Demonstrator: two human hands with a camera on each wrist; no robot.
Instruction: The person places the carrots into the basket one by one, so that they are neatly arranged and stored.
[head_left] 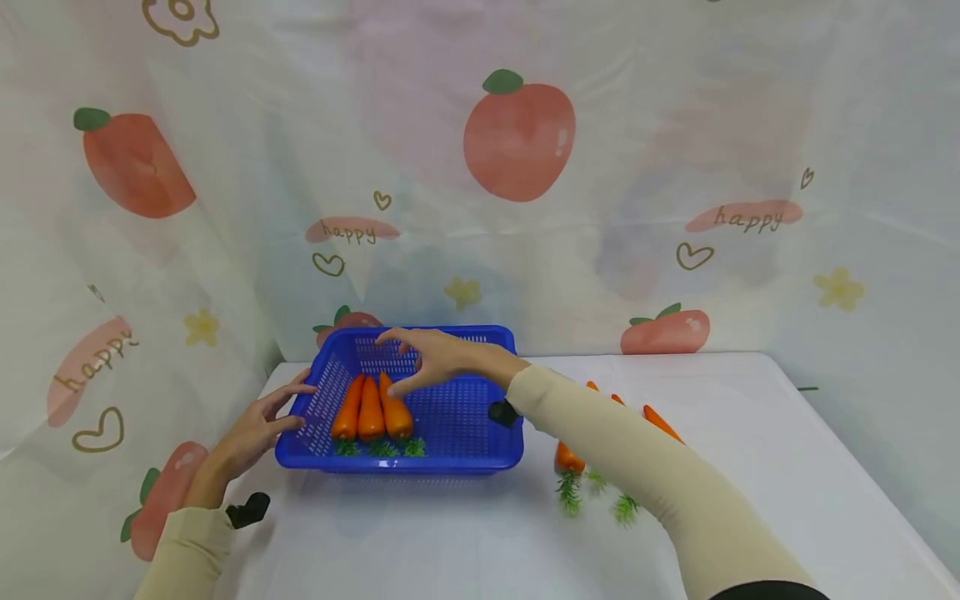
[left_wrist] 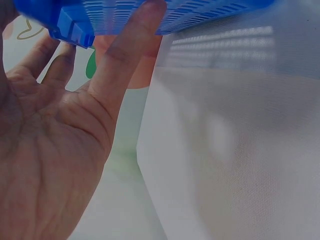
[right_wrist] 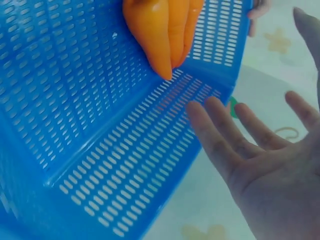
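Note:
A blue plastic basket [head_left: 457, 460] with slotted walls stands at the back left of the table. Three orange carrots [head_left: 371, 414] with green tops lie side by side in its left half, tips toward the back. My left hand [head_left: 253, 432] is at the basket's left side, its fingers extended and touching the rim and wall. Over the basket, my right hand [head_left: 441, 353] spreads its fingers near the back rim and holds nothing. In the right wrist view, the fingertips [right_wrist: 196, 111] overlap the slotted wall, below the carrots in the basket [right_wrist: 150, 22].
More carrots [head_left: 568, 459] with green tops [head_left: 625, 508] lie on the white table [head_left: 375, 542] right of the basket, partly hidden behind my right sleeve [head_left: 637, 450]. A patterned cloth [head_left: 585, 275] hangs behind the table and on its left.

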